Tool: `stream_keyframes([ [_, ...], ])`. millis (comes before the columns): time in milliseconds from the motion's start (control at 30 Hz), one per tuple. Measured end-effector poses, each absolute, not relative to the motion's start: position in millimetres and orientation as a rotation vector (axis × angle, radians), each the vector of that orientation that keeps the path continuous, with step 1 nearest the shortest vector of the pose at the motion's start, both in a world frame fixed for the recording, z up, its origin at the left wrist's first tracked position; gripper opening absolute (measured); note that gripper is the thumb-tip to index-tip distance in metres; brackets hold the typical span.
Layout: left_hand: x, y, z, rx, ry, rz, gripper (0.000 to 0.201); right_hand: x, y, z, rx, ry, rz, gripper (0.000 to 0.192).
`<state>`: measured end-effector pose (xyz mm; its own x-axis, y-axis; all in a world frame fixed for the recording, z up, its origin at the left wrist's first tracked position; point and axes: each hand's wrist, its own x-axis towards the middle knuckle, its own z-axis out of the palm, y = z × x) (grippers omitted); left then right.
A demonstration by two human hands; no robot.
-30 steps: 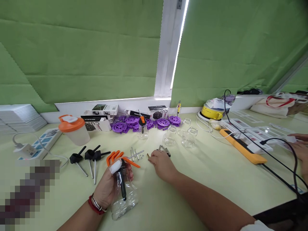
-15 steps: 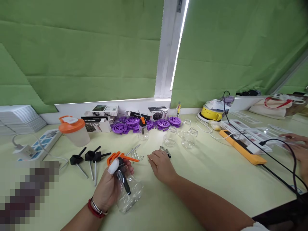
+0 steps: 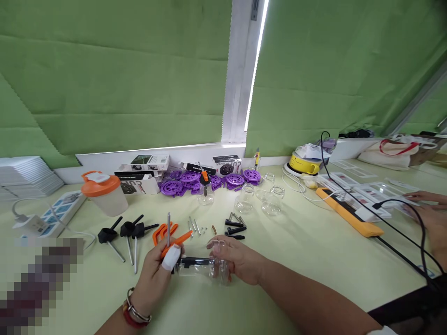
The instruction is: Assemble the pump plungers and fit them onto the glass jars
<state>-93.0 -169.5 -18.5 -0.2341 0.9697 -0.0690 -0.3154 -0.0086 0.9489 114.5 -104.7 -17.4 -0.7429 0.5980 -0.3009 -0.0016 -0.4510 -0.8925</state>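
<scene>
Both hands are gripping one clear bottle (image 3: pixel 206 269), lying on its side just above the pale green table (image 3: pixel 307 265), in front of the person. The left hand (image 3: pixel 159 270) is clenching the neck end, fingers wrapped round the black pump head; its thumb, wearing a white bandage (image 3: pixel 171 257), is pressing on top. An orange trigger (image 3: pixel 176 241) and a thin metal rod (image 3: pixel 168 228) are sticking up from that fist, rod nearly upright. Whether the rod is fixed to the pump head, cannot tell. The right hand (image 3: pixel 237 260) is grasping the bottle's base end, fingers curled over the top, thumb under; grip half closed round the clear body, not flat.

Just beyond the hands, loose parts are lying on the table: more orange triggers (image 3: pixel 159 231), short metal pins (image 3: pixel 194 226), springs (image 3: pixel 236 217), small black tubes (image 3: pixel 234 230). To the left, three black pump heads (image 3: pixel 122 229) with stems are lying side by side. Further back, empty clear bottles (image 3: pixel 260 200) are standing upright, near a heap of purple discs (image 3: pixel 209 178) and some boxes (image 3: pixel 146 168). An orange-lidded shaker (image 3: pixel 104 193) is standing at back left.

At the right edge, another person's hands (image 3: pixel 428 211) are resting near a black cable (image 3: pixel 398 218) and a yellow power strip (image 3: pixel 349 214), well apart from the bottle.
</scene>
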Motion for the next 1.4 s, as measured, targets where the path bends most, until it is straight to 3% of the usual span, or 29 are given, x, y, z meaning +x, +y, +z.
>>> stream_keyframes([
  [100,-91.9,-174.3,-16.3,1.117,1.357,1.486,0.013,122.4,-106.2,-14.0,-0.89,-1.703,1.938,0.053],
  [200,-84.9,-176.0,-11.6,1.108,1.427,1.429,0.024,133.1,-108.7,-13.1,-0.715,-2.168,1.311,0.059],
  [267,-80.5,-175.1,-10.7,1.016,1.405,1.365,0.03,139.7,-109.9,-13.8,-0.51,-2.388,0.865,0.05],
  [333,-77.9,-173.8,-11.8,0.967,1.36,1.349,0.03,143.4,-112.1,-15.4,-0.425,-2.426,0.674,0.05],
  [433,-76.5,-173.1,-13.4,0.972,1.335,1.404,0.026,142.1,-119.0,-18.8,-0.654,-2.17,1.076,0.079],
  [500,-76.1,-173.0,-13.0,0.957,1.324,1.437,0.024,139.2,-124.4,-20.8,-0.825,-1.892,1.613,0.076],
  [567,-76.2,-172.4,-12.4,0.931,1.306,1.439,0.024,138.3,-127.9,-21.8,-0.853,-1.719,1.945,0.068],
  [767,-78.7,-171.4,-12.3,0.952,1.339,1.38,0.031,146.9,-118.7,-16.6,-0.623,-1.955,1.436,0.069],
  [900,-78.7,-174.2,-7.9,1.11,1.396,1.374,0.032,141.9,-117.9,-12.5,-0.744,-1.699,2.071,0.065],
  [967,-78.8,-174.7,-5.7,1.161,1.438,1.354,0.036,140.8,-121.4,-12.5,-0.771,-1.778,2.068,0.064],
  [1100,-79.7,-173.2,-5.9,1.075,1.532,1.286,0.045,148.3,-122.2,-17.3,-0.532,-2.314,1.075,0.048],
  [1200,-79.3,-172.1,-8.6,0.984,1.519,1.247,0.048,153.3,-118.8,-23.3,-0.321,-2.475,0.718,0.037],
  [1267,-78.5,-172.3,-9.5,1.016,1.516,1.255,0.051,151.8,-119.9,-25.3,-0.43,-2.364,0.852,0.056],
  [1333,-77.5,-173.6,-9.3,1.098,1.533,1.293,0.051,146.6,-125.2,-24.3,-0.674,-2.127,1.277,0.078],
  [1400,-76.4,-175.6,-8.9,1.165,1.561,1.34,0.05,139.8,-132.7,-21.1,-0.87,-1.847,1.797,0.076],
])
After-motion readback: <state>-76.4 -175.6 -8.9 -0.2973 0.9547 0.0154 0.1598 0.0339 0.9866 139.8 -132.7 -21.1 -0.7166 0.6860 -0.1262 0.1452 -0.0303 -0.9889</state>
